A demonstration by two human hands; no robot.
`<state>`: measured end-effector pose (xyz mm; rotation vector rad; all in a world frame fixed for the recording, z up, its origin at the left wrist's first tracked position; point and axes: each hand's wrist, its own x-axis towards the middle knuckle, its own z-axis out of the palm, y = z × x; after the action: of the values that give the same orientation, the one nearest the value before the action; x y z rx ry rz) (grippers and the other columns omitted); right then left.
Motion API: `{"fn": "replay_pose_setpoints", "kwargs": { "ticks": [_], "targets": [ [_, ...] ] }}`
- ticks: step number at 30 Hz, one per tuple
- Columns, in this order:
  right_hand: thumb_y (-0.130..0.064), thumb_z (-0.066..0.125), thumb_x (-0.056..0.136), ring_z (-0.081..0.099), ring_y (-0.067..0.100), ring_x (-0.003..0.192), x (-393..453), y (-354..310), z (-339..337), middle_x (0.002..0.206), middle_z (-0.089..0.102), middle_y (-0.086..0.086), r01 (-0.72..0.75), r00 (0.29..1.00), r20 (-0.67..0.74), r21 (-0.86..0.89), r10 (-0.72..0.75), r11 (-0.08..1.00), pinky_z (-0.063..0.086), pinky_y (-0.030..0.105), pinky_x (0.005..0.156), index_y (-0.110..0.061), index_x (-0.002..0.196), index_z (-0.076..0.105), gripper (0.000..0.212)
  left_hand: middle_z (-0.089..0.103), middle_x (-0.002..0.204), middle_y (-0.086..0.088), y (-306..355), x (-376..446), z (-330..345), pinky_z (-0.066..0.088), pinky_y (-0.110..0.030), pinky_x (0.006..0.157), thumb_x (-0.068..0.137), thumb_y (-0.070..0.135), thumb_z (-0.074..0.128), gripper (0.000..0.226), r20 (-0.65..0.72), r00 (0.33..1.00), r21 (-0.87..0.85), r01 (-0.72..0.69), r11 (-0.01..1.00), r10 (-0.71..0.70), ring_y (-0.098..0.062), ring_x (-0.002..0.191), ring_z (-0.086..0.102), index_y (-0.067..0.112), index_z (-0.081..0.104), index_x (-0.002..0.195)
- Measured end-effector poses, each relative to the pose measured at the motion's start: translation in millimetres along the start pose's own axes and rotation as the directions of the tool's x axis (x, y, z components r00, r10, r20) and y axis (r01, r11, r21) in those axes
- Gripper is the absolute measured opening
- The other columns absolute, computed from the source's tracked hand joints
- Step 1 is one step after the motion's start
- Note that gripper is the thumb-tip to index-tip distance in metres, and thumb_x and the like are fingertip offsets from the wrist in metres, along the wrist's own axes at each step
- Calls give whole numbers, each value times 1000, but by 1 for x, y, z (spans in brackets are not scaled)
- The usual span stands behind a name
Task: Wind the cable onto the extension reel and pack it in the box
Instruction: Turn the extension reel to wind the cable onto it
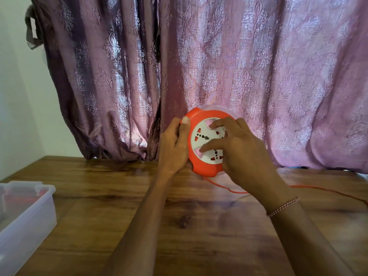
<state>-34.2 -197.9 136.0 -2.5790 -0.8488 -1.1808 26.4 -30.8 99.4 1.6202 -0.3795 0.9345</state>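
Note:
An orange extension reel [201, 116] with a white socket face [201, 145] stands on edge, tilted toward me, at the back of the wooden table [139, 206]. My left hand [175, 148] grips its left rim, thumb over the front edge. My right hand [239, 150] lies on the white face, with fingertips pressed into its recesses. An orange cable [229, 189] leaves the reel's bottom and runs right across the table, passing behind my right wrist toward the right edge. A clear plastic box [23, 216] sits at the table's left front.
A purple patterned curtain [199, 66] hangs directly behind the reel, down to the table's back edge. A white wall [16, 96] is at the left. The box holds something reddish, blurred.

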Motion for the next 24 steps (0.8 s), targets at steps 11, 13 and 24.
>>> {"fn": "replay_pose_setpoints", "kwargs": {
  "ticks": [11,13,24],
  "targets": [
    [-44,41,74,52,30,102,-4,-2,7,114,55,5,-87,996,13,-152,90,984,45,34,62,-53,107,66,43,51,62,-2,-2,-1,2,44,-47,60,102,53,42,46,-1,999,70,-45,997,45,-8,59,44,16,43,75],
    [-36,34,72,53,30,100,-4,-5,8,108,54,5,-148,989,-21,-113,146,983,47,35,60,-55,113,61,53,52,62,-8,-1,-2,2,43,-48,60,102,53,42,49,1,999,73,-55,996,55,-10,59,44,11,44,76],
    [-73,56,72,61,27,95,-2,-9,9,101,66,4,-338,941,-51,-74,335,938,49,38,73,-47,136,46,70,51,62,11,1,-1,1,46,-52,62,102,53,43,40,2,1000,19,10,1000,-10,-9,61,46,27,42,73]
  ]
}}
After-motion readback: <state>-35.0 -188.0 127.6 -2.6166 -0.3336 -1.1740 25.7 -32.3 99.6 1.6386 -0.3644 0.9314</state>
